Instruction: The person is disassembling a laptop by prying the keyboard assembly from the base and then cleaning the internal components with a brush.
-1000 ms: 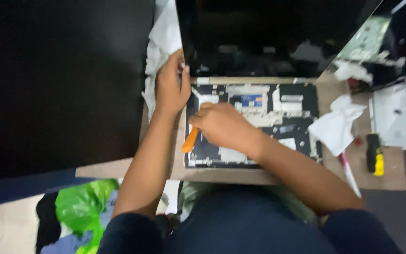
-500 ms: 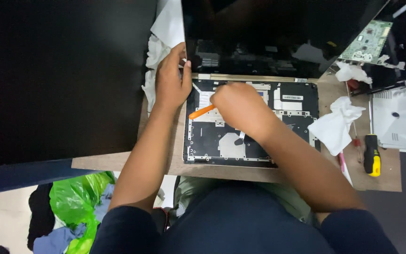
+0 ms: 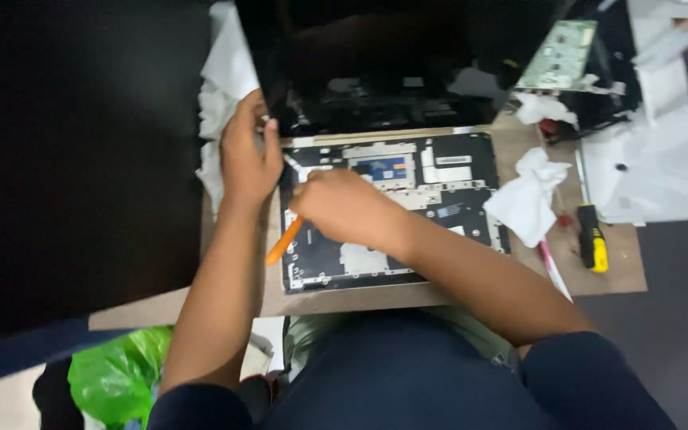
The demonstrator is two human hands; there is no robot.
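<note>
An opened laptop base (image 3: 408, 239) lies on a brown board (image 3: 623, 271), its dark screen (image 3: 392, 56) standing up behind it. My right hand (image 3: 344, 209) is closed on an orange-handled tool (image 3: 284, 240) over the left part of the exposed inner parts. My left hand (image 3: 247, 155) grips the laptop's far left corner near the hinge, fingers curled over the edge. The tool's tip is hidden under my right hand.
Crumpled white tissues (image 3: 527, 199) lie right of the laptop, with a yellow and black screwdriver (image 3: 593, 239) and a pink pen (image 3: 553, 269). A green circuit board (image 3: 557, 54) rests at the back right. White cloth (image 3: 223, 95) sits behind my left hand. A green bag (image 3: 117, 374) is on the floor.
My right hand has moved back toward the laptop's left edge, and the orange tool now points down and left. My left hand stays at the corner.
</note>
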